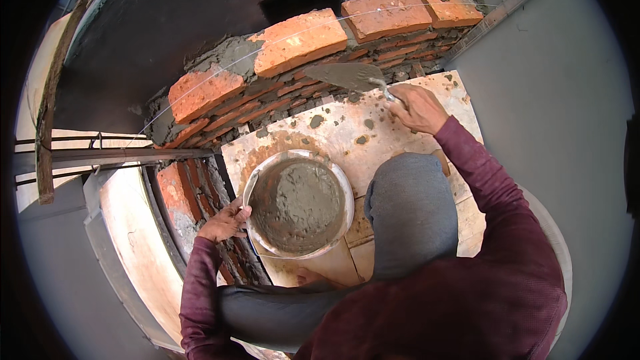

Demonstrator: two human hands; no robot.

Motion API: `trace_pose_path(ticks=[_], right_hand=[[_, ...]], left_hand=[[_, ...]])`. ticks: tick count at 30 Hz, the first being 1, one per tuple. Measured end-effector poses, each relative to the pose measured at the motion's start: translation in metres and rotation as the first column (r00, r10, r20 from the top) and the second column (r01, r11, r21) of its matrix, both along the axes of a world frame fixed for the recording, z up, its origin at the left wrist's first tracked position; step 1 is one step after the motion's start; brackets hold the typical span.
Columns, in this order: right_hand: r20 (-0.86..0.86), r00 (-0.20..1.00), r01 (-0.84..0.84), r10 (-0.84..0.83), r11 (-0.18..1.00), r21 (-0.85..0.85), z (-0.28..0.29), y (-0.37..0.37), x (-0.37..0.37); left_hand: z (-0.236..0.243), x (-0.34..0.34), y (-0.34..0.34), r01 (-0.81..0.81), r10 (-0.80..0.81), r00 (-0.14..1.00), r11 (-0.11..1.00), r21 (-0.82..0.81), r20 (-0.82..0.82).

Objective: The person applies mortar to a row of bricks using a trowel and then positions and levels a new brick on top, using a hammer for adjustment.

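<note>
My right hand [419, 108] is closed round the handle of a trowel [343, 77]. Its blade, coated in grey mortar, points left and hovers in front of the brick wall's [283, 91] face. At the left side of a white bucket [350, 208], my left hand [227, 221] holds the rim, thumb toward the opening. Wet grey mortar [303, 197] lies inside the bucket. Along the top course sit several orange bricks, among them a middle brick [301, 41] and a left-hand brick [203, 92]. Between those two, a patch of mortar [230, 57] fills the space.
A thin string line [230, 67] runs along the top course. Mortar-spattered boards [340, 117] lie under the bucket. Wooden strips and metal bars [113, 155] stick out at left, above another brick wall [177, 190]. A grey wall [560, 87] rises at right.
</note>
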State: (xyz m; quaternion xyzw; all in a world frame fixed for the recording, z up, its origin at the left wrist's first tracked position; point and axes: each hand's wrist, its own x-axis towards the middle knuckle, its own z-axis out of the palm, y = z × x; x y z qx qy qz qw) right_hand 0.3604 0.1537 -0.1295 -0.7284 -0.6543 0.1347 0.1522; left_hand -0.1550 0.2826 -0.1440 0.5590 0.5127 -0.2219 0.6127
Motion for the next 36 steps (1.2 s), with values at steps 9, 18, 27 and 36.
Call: trace_pose_path(ticks=[9, 18, 27, 36], right_hand=[[0.261, 0.855, -0.293, 0.448, 0.832, -0.471, 0.155, -0.043, -0.086], [0.282, 0.725, -0.353, 0.628, 0.691, -0.631, 0.067, -0.065, -0.139], [0.062, 0.756, -0.436, 0.652, 0.572, -0.694, 0.059, -0.072, -0.165], [-0.372, 0.865, -0.502, 0.336, 0.576, -0.645, -0.021, -0.085, -0.15]], left_hand=[[0.007, 0.079, -0.031, -0.109, -0.205, 0.877, 0.796, 0.596, 0.434], [0.002, 0.132, -0.049, -0.34, -0.13, 0.804, 0.7, 0.628, 0.58], [-0.007, 0.118, -0.05, -0.388, -0.133, 0.781, 0.662, 0.641, 0.61], [0.01, 0.139, -0.082, -0.312, -0.255, 0.764, 0.658, 0.685, 0.593]])
